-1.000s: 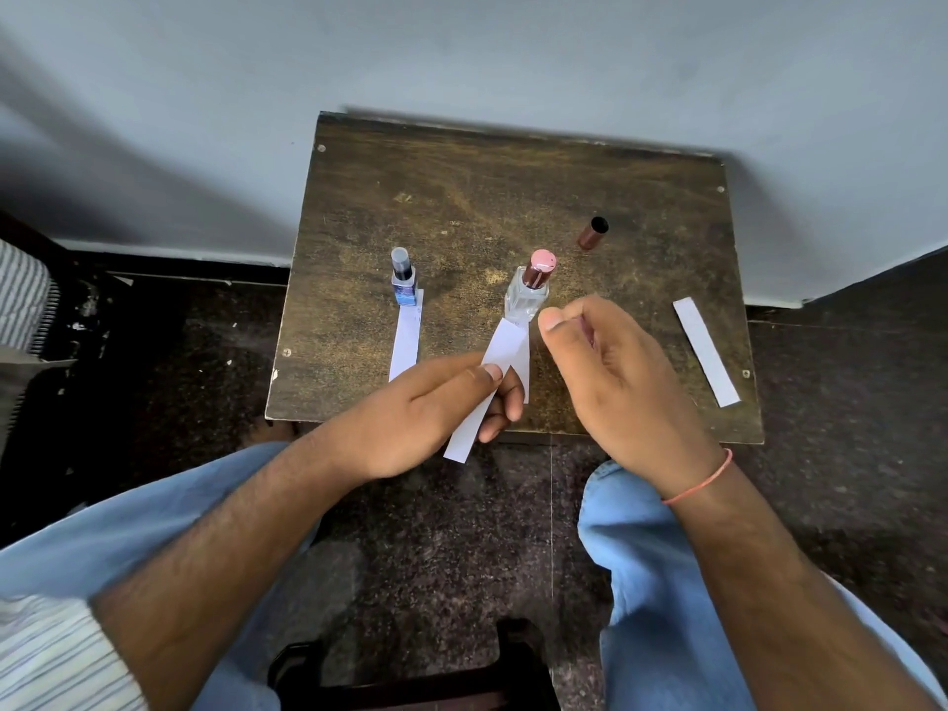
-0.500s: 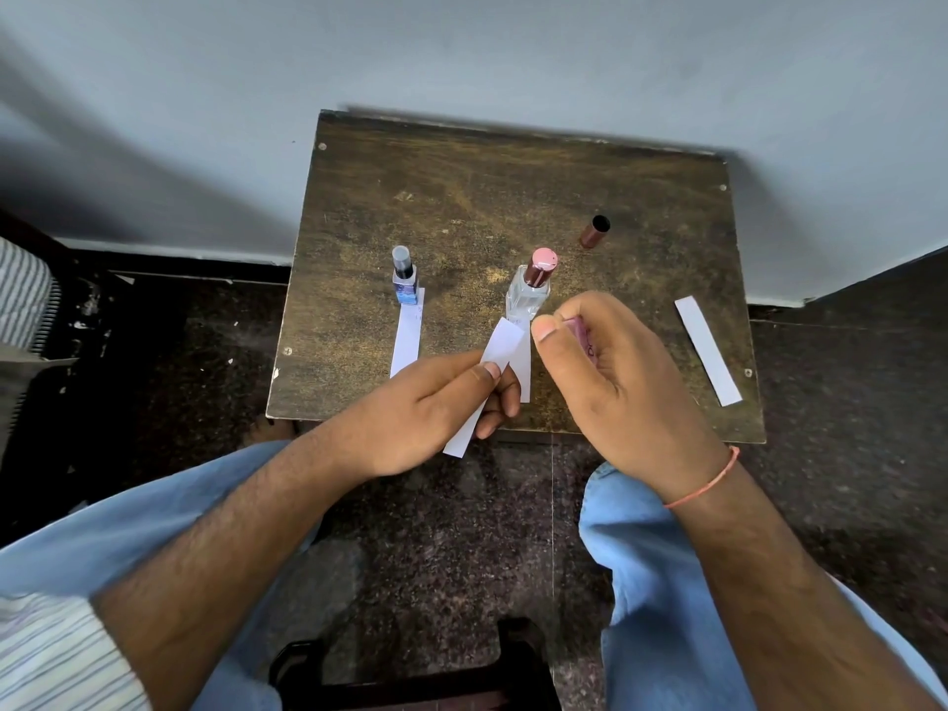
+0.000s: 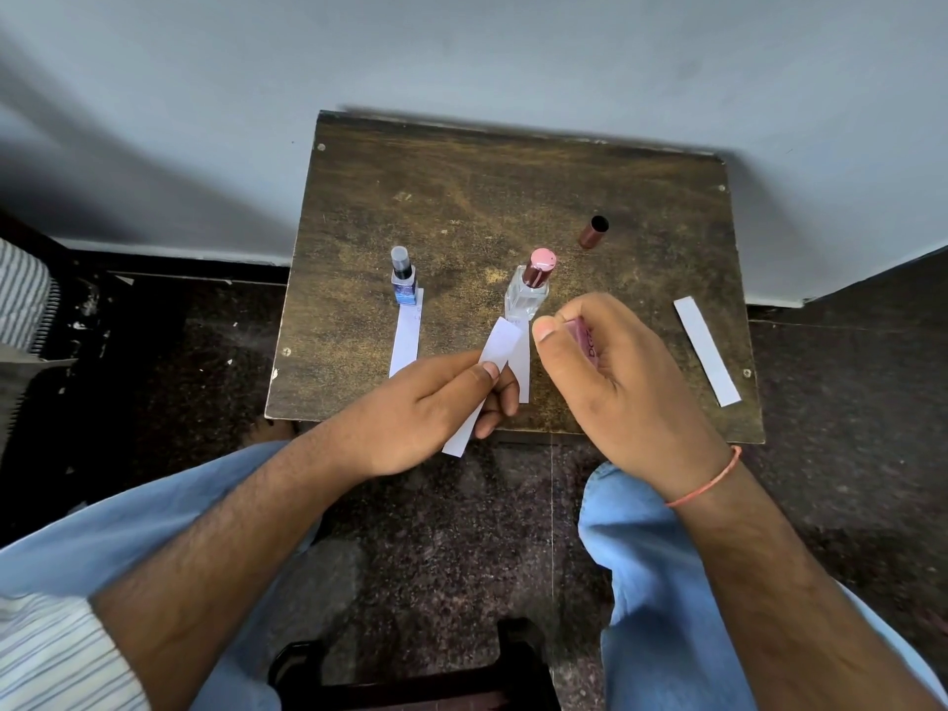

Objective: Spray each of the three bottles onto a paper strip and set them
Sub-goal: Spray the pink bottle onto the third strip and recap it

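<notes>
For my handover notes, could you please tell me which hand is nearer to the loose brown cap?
Right. The right hand is just below-left of the brown cap; the left hand sits farther down-left, pinching a paper strip.

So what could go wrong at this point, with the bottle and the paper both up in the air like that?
The pink bottle sits almost hidden inside the right hand, so its nozzle may not face the held strip and the spray could miss. The left hand pinches that strip just in front of the clear bottle, which a nudge might topple. The loose cap lying on its side could roll.
</notes>
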The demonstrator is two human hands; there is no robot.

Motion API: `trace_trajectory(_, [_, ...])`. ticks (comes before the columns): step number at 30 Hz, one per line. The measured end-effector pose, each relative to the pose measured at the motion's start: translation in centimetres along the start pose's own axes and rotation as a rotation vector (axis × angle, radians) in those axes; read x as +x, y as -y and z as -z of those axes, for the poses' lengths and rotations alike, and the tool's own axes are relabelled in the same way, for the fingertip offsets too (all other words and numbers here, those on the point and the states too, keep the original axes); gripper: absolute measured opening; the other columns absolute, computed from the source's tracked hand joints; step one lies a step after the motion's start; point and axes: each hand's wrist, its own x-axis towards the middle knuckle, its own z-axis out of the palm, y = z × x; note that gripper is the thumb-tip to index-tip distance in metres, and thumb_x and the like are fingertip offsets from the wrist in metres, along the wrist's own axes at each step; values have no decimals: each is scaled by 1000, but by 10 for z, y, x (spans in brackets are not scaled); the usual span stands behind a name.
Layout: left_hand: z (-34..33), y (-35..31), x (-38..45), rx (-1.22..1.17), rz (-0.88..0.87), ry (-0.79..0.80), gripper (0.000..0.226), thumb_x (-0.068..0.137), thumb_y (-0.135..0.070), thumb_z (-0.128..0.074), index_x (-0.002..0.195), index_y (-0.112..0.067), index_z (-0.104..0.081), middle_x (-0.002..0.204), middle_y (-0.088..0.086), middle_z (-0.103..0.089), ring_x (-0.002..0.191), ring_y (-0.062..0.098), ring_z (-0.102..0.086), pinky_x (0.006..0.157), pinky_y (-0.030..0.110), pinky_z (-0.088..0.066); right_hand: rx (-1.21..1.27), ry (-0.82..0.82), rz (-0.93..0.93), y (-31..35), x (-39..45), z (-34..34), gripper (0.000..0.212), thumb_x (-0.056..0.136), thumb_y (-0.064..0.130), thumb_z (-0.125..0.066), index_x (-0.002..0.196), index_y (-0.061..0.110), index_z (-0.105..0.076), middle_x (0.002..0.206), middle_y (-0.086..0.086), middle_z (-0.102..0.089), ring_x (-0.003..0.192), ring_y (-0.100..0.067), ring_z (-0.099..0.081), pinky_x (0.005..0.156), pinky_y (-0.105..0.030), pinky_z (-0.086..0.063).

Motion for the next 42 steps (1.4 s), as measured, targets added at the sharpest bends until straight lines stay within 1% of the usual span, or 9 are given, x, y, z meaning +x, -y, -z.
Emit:
trace_trajectory(9, [0,0,0,-31,-1,-7,44,112,-36,-31,100,-16,-69,74,-6,-62,73,13,-56,74,31,-45,61,63,-85,3,1,1,54,98,69,-40,84,18,-50,73,8,-47,66,-11,-51,66,-39,-47])
trace_trajectory(12, [1,-2,1,-60,-13,-2,43,112,-34,-31,101,-15,-68,76,-5,-62,74,14,-57,76,29,-46,137,117,-190,2,0,4,57,88,81,-56,90,23,-57,67,12,-50,59,-10,-53,60,-43,-51])
trace_trajectory(16, [0,-6,2,-143,15,-6,45,113,-36,-31,99,-13,-67,77,-1,-63,73,19,-58,74,32,-47,285,183,-263,-1,1,8,28,90,44,-85,86,20,-71,64,6,-58,57,-9,-51,55,-33,-44])
trace_trajectory(18, [0,-7,3,-164,14,6,48,114,-38,-30,99,-12,-66,78,3,-65,74,33,-59,76,41,-48,360,198,-301,-2,1,8,19,95,32,-83,86,16,-76,67,-8,-56,62,-20,-51,47,-32,-43])
trace_trajectory(20, [-1,-9,4,-172,12,15,50,115,-39,-28,99,-11,-66,79,7,-68,77,43,-60,77,44,-50,429,173,-335,-3,0,9,13,95,29,-81,87,19,-80,67,-5,-60,65,-18,-56,44,-29,-41])
trace_trajectory(28, [-9,-16,7,-175,-42,36,53,119,-29,-24,98,-2,-65,83,15,-76,76,23,-67,78,33,-53,563,265,-346,-5,-2,18,14,102,21,-72,93,11,-79,76,-3,-72,74,-17,-58,47,-28,-37])
trace_trajectory(32, [-15,-23,10,-146,-49,21,52,117,-31,-24,94,-7,-64,82,16,-78,63,18,-64,65,32,-53,567,272,-322,-7,-4,21,14,101,19,-72,95,8,-77,79,-9,-77,76,-20,-56,48,-28,-34])
trace_trajectory(37, [-22,-24,14,-134,-49,16,53,116,-37,-25,95,-10,-65,84,12,-81,58,35,-63,58,50,-54,577,286,-276,-12,-7,26,14,102,15,-71,91,6,-74,75,-12,-76,63,-18,-67,49,-34,-26])
trace_trajectory(42, [-28,-25,20,-122,-7,74,64,112,-52,-23,101,-9,-69,88,10,-83,55,28,-61,49,30,-48,569,297,-281,-21,-6,27,20,105,16,-68,95,-2,-68,74,-24,-69,61,-37,-69,47,-40,-18])
